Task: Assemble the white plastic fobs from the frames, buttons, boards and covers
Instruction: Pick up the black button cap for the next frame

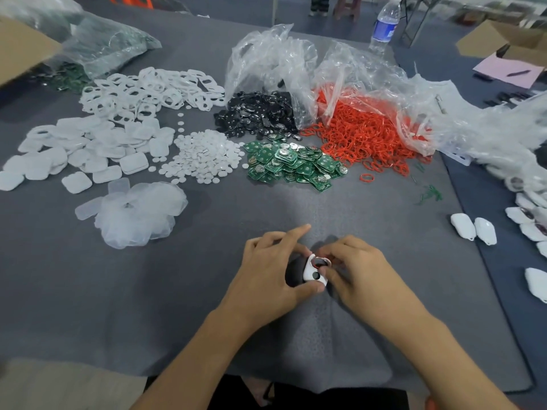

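The half-built fob (314, 272), a white frame with a black button seated in it and a red ring showing at its upper opening, sits between both hands just above the table (370, 208), near the middle of the near edge. The left hand (270, 269) pinches its lower left side with thumb and fingers, index finger pointing away. The right hand (356, 269) pinches the upper right rim.

It looks light, stiff and smooth, so it is best taken by the side walls, not the button face, lest loose parts pop out.

Toward the far edge lie green boards (296, 165), black buttons (257, 116), red rings (364, 134), white discs (204, 156), frames (148, 90) and covers (88, 149). Finished fobs (473, 229) lie by the right edge.
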Motion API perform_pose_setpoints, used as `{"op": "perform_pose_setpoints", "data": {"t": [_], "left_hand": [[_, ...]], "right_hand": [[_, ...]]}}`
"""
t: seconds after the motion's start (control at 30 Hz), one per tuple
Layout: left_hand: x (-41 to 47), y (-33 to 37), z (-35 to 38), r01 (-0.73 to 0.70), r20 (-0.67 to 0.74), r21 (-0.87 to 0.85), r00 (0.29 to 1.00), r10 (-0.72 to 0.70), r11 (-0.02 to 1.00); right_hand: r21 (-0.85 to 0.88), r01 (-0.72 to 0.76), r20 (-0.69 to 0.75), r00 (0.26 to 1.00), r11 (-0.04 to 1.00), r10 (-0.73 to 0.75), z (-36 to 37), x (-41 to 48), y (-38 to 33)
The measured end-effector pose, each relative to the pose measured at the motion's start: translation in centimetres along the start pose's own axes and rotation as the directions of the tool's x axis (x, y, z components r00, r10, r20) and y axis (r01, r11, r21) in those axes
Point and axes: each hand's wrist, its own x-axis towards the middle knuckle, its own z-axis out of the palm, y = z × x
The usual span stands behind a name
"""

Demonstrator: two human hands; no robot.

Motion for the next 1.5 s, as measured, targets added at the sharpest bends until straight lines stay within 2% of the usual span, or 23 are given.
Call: {"op": "perform_pose_setpoints", "data": {"t": [0.23, 0.47, 0.77, 0.9, 1.2, 1.5], "left_hand": [[0.0, 0.0, 0.1, -0.003, -0.009, 0.01, 1.0, 0.003, 1.0], [0.0, 0.1, 0.1, 0.004, -0.023, 0.011, 1.0, -0.004, 1.0], [-0.1, 0.1, 0.2, -0.023, -0.036, 0.039, 0.999, 0.024, 0.999], [-0.2, 0.2, 0.1, -0.034, -0.056, 0.022, 0.998, 0.035, 0.999], [-0.1, 0.5, -0.2, -0.033, -0.049, 0.001, 0.998, 0.033, 0.999], [0.0, 0.6, -0.3, -0.029, -0.031, 0.012, 0.999, 0.029, 1.0]], "right_hand": [[-0.047, -0.017, 0.052, 0.998, 0.999, 0.019, -0.1, 0.2, -0.4], [-0.055, -0.061, 0.012, 0.998, 0.997, 0.061, 0.1, 0.5, -0.2], [-0.051, -0.232, 0.052, 0.971, 0.971, 0.235, 0.1, 1.8, -0.5], [-0.001, -0.194, 0.049, 0.98, 0.981, 0.194, 0.0, 1.5, -0.4], [-0.047, -0.084, -0.032, 0.996, 0.995, 0.083, 0.3, 0.8, -0.4], [-0.026, -0.088, -0.043, 0.995, 0.996, 0.087, 0.4, 0.5, -0.3]]}}
